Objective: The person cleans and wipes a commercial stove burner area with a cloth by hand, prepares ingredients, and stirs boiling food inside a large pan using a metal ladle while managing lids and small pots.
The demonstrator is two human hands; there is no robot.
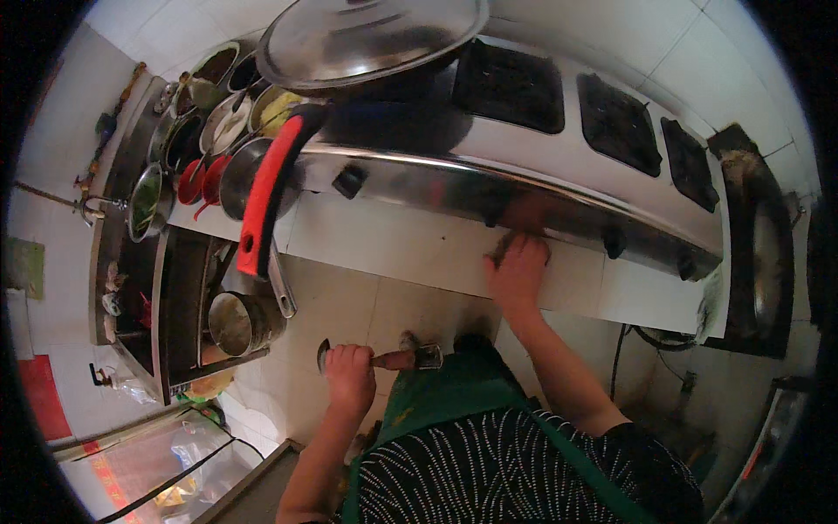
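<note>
My right hand is low against the front of the steel gas stove, over the white tiled ledge. Its fingers are bent around a small dark object, mostly covered, whose kind I cannot tell. A black control knob sits just above it on the stove's front panel. My left hand is closed around a handled tool in front of the green apron. A dark rounded end shows left of the fist, and a reddish-brown shaft with a metal frame at its tip points right.
A large pan with a red-and-black handle and a steel lid stands on the left burner; the handle overhangs the front. Bowls of ingredients and red ladles crowd the left. A metal pot sits on a lower shelf.
</note>
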